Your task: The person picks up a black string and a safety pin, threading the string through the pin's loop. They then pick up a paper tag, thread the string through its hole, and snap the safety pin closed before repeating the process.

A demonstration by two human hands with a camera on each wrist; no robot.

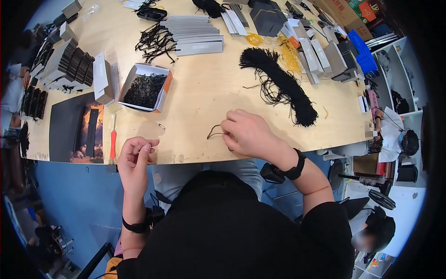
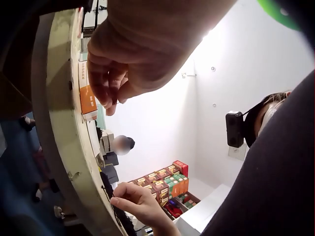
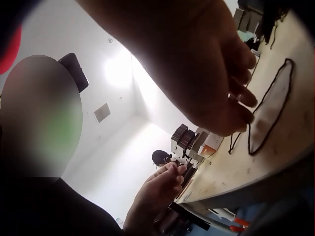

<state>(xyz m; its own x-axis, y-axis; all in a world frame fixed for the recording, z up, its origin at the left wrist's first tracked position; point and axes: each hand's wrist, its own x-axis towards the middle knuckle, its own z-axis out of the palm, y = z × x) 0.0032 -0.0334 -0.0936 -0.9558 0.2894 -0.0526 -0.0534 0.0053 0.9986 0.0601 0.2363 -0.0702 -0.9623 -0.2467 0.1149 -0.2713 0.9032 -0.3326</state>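
Note:
My right hand (image 1: pixel 248 132) (image 3: pixel 206 73) pinches a thin black cord (image 1: pixel 214 131) (image 3: pixel 289 93) just above the table; in the right wrist view it hangs as a loop beside the fingertips. Left of it, at the table's front edge, my left hand (image 1: pixel 134 162) (image 2: pixel 142 54) has thumb and fingertips together on a tiny thin piece, too small to identify. The two hands stand apart. A small metal ring (image 1: pixel 161 126) lies on the table beyond my left hand. A bundle of black cords (image 1: pixel 283 86) lies beyond my right hand.
An open box (image 1: pixel 168 88) of small black items stands at left, near a red-handled tool (image 1: pixel 113 144) and a dark printed sheet (image 1: pixel 62 130). Stacked grey tags (image 1: pixel 197 35) lie at the back; cartons and yellow bands (image 1: pixel 290 56) are at back right.

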